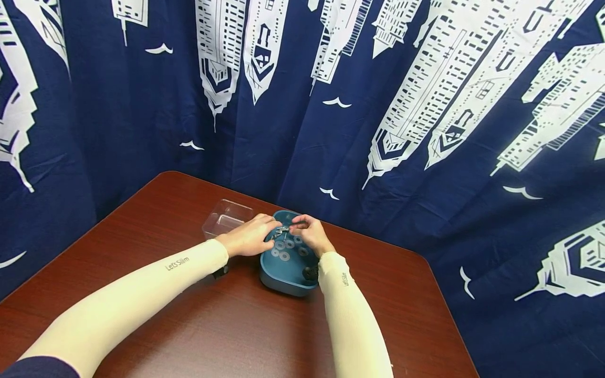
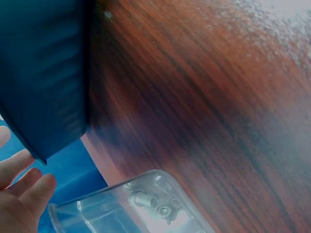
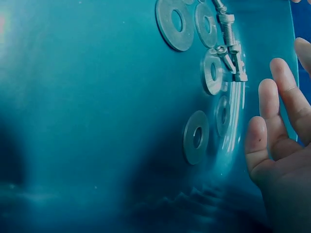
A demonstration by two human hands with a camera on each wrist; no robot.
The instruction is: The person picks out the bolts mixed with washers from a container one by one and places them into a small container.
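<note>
A blue tray (image 1: 283,286) holds several flat washers (image 1: 284,256) and a small cluster of silver bolts (image 1: 282,230). My left hand (image 1: 250,236) reaches over the tray's left rim, thumb and fingers spread apart beside the bolts. In the left wrist view, fingers (image 2: 41,191) show close to the tray's rim; the thumb is out of sight. From the right, my right hand (image 1: 309,233) reaches over the tray, fingertips near the bolts. In the right wrist view its fingers (image 3: 268,99) are loosely extended and apart, beside the bolts (image 3: 228,31) and washers (image 3: 196,138).
A clear plastic container (image 1: 219,220) stands left of the tray, behind my left hand, with small metal pieces (image 2: 164,210) inside. A dark lump (image 1: 310,273) lies in the tray's near right corner. The brown table (image 1: 227,325) meets a blue patterned curtain (image 1: 283,131) behind.
</note>
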